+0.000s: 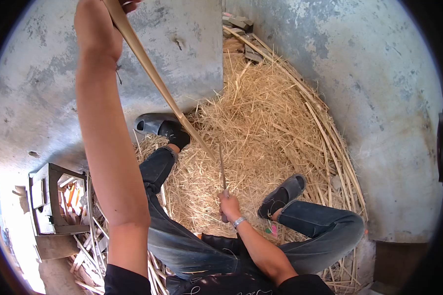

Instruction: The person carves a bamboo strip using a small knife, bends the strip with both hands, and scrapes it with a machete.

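Note:
My left hand (97, 22) is raised at the top left and closed around a bamboo pole (155, 76), partly cut off by the frame's edge. From there the pale pole slants down to the right, its lower end just above the shavings. Between my legs, my right hand (230, 205) grips the handle of a knife (222, 169). Its narrow dark blade, seen nearly edge-on, points away from me. The blade's tip is close to the pole's lower end; whether they touch I cannot tell.
Pale bamboo shavings (266, 118) cover the floor between my shoes. Long bamboo strips (330, 147) lie along the right wall (379, 73). A grey wall (182, 54) stands ahead. At left is a dark-framed box (59, 228) beside more sticks (91, 258).

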{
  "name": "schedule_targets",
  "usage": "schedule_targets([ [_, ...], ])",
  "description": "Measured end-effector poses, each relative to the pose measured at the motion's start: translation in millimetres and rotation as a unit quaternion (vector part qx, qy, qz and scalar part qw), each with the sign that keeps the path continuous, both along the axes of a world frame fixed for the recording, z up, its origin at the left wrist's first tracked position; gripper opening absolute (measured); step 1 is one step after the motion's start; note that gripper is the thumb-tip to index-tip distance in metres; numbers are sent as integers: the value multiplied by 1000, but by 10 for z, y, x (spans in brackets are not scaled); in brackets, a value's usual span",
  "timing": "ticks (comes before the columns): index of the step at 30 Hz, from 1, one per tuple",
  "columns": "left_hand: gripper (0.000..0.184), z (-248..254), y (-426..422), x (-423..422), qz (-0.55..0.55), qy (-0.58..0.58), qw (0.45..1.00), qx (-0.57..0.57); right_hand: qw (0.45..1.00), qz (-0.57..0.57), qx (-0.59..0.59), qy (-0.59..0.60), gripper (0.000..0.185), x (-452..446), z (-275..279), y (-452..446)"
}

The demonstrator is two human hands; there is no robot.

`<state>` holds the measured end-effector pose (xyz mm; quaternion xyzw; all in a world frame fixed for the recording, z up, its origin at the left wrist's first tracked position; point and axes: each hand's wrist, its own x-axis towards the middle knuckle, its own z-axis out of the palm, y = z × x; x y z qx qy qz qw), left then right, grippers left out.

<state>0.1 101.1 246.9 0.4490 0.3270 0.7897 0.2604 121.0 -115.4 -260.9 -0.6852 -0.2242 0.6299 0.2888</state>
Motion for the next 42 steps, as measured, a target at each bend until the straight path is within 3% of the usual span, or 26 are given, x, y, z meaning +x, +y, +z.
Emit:
schedule_targets([
  [3, 47, 80, 188, -262, -29, -13, 998, -53, 996, -10, 91, -24, 30, 20, 594, 141],
  [5, 52, -76, 374, -400, -110, 11, 991, 71, 990, -35, 137, -17, 28, 44, 790, 301],
  [7, 55, -41, 269, -305, -121, -13, 991, 58, 924, -22, 353, -147, 40, 145, 916, 484],
  [11, 58, 25, 79, -18, -144, -65, 987, 29, 922, -47, 381, 51, 47, 416, 2371, 738],
  [12, 59, 41, 165, -112, -163, -25, 986, 6, 923, -48, 380, 50, 47, 413, 2670, 667],
  [14, 59, 30, 114, 31, -150, -36, 988, 17, 873, -108, 450, 155, 45, 379, 3050, 581],
  [17, 59, -22, 167, 134, -138, -30, 988, 60, 825, -74, 538, 155, 42, 224, 2854, 301],
  [19, 59, -50, 227, 159, -139, -9, 986, 88, 924, 27, 367, 107, 44, 114, 2655, 13],
  [20, 59, -52, 250, 171, -117, 17, 990, 70, 924, 26, 367, 106, 44, 71, 2500, -39],
  [21, 58, -42, 220, 204, -95, 44, 993, 51, 959, 47, 249, 128, 45, 22, 2403, -44],
  [22, 58, 24, 96, 228, -129, -46, 990, 45, 978, 64, 129, 151, 46, -20, 2324, -57],
  [25, 58, 3, 219, -16, -192, -33, 981, 18, 963, 12, 95, 253, 44, 164, 2528, 130],
  [27, 58, -12, 114, 26, -196, -20, 979, 54, 956, 12, 150, 253, 44, 204, 2842, 205],
  [30, 58, -7, 215, -35, -274, -21, 961, 23, 911, -54, 326, 248, 35, 265, 3267, 158],
  [31, 57, -2, 120, 66, -248, -20, 968, 35, 912, -51, 325, 245, 35, 256, 3234, 129],
  [33, 57, 13, 76, 170, -222, -21, 974, 50, 849, -40, 496, 176, 35, 207, 3008, 18],
  [34, 57, 20, 89, 197, -215, -19, 975, 44, 851, -45, 500, 155, 36, 146, 2808, -60],
  [36, 57, 8, 94, 196, -208, -17, 977, 39, 915, 90, 394, -12, 41, 150, 2254, -303],
  [37, 57, -16, 93, 169, -208, 22, 976, 54, 915, 89, 394, -13, 41, 160, 2026, -343],
  [38, 56, -32, 75, 163, -208, 43, 975, 62, 982, 45, 175, 64, 42, 179, 1810, -372],
  [39, 56, -47, 58, 158, -207, 63, 974, 70, 989, -3, -55, 138, 43, 190, 1609, -429],
  [42, 54, -31, 41, 174, -212, 4, 976, 60, 982, -40, -133, 125, 45, 342, 1122, -660],
])
